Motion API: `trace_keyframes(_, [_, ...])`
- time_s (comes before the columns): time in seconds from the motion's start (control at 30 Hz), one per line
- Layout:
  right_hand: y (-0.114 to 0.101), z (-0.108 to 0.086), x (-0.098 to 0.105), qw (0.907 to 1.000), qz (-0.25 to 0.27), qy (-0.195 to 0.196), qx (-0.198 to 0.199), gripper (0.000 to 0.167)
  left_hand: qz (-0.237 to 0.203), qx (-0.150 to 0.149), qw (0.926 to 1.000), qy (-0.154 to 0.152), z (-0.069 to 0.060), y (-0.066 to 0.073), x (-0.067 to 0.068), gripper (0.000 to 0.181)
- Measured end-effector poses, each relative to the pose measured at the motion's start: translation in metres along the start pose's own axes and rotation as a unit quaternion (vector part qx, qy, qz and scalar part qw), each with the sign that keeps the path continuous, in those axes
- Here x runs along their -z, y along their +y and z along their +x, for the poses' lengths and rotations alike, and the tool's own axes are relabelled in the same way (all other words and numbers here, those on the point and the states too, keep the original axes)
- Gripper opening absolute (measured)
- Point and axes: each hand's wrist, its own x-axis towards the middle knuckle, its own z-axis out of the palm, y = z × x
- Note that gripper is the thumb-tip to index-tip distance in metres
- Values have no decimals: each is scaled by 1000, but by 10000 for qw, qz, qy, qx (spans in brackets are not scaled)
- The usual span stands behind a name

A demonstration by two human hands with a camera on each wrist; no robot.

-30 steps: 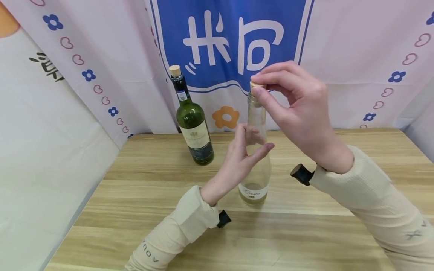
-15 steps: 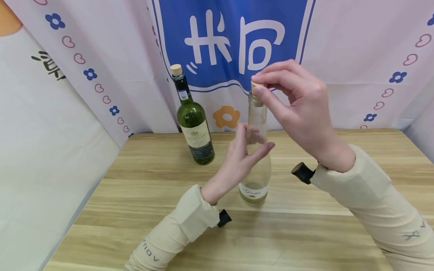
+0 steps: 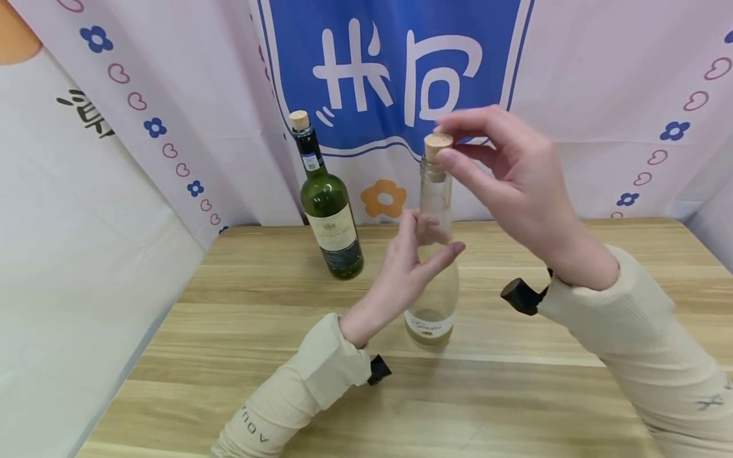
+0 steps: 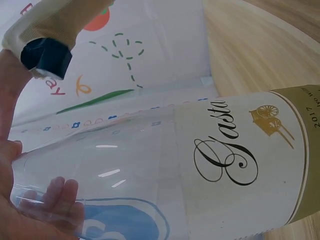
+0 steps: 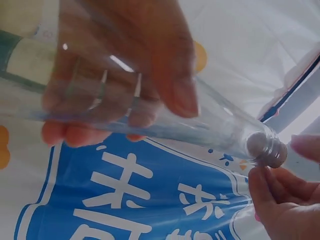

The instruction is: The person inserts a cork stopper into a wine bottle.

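Note:
A clear glass wine bottle [image 3: 438,280] with a white label stands on the wooden table. My left hand [image 3: 401,273] grips it round the shoulder, and in the left wrist view the fingers [image 4: 60,197] show through the glass. A cork [image 3: 437,147] sits in the bottle's mouth, its upper part standing out above the rim. Beside the cork is my right hand [image 3: 509,178], thumb and index finger parted round it. The right wrist view shows a gap between one fingertip and the cork [image 5: 277,155], while other fingers of that hand are close to it or touching.
A green wine bottle [image 3: 333,222] with a cork [image 3: 299,119] in its neck stands to the left on the table [image 3: 258,356]. Behind the table hangs a printed curtain [image 3: 584,114]. Each wrist carries a small black camera.
My right thumb and fingers have loosened from the clear bottle's cork, and the hand has shifted slightly right, leaving the cork's top in sight. The left hand and both bottles have stayed put.

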Motion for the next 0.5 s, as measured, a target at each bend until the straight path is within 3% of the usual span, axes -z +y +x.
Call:
trace_keyframes(0.17, [11,-19,8,9976,-197,-488,-446,50,33,-73,10000,49,0,-1,-1,37])
trace_keyframes(0.37, [26,-53,15,9881,-525,-919,-1117,60,173,9,9998,53,0,-1,-1,39])
trace_keyframes(0.5, [37,-75,14,9828,-707,-1116,-1293,64,222,53,9997,46,0,-1,-1,40])
